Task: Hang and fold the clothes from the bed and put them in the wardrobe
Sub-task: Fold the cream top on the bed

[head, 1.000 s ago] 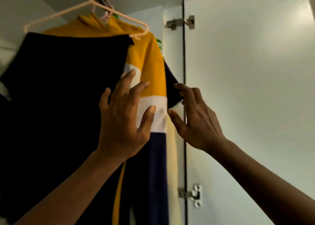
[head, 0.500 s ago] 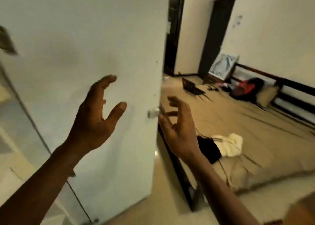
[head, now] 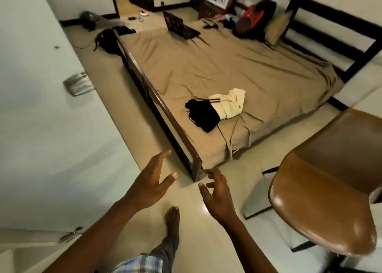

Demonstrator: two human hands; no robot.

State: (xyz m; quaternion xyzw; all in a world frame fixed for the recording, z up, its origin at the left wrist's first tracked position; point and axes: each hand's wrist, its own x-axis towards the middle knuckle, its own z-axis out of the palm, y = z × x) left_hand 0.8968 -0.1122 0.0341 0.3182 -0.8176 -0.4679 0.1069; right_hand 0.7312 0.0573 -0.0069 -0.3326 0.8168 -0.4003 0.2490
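Observation:
A black garment (head: 204, 114) and a cream garment (head: 230, 102) lie crumpled together near the foot of the bed (head: 206, 66), which has a tan sheet. My left hand (head: 152, 181) is held out over the floor with fingers spread and holds nothing. My right hand (head: 217, 194) hovers beside it, fingers loosely bent, also empty. Both hands are short of the bed's dark wooden footboard corner (head: 196, 165). The white wardrobe door (head: 41, 107) stands open at the left.
A brown chair (head: 326, 190) stands close on the right. A laptop (head: 179, 25), a pillow (head: 278, 27) and a red and black bag (head: 253, 17) lie at the head of the bed. Dark items (head: 107, 40) litter the floor beyond the footboard. My bare foot (head: 172, 219) is on the tiles.
I have turned away from the hung yellow and navy shirt in the wardrobe towards the bed. Both hands let go of the clothes and dropped lower, empty.

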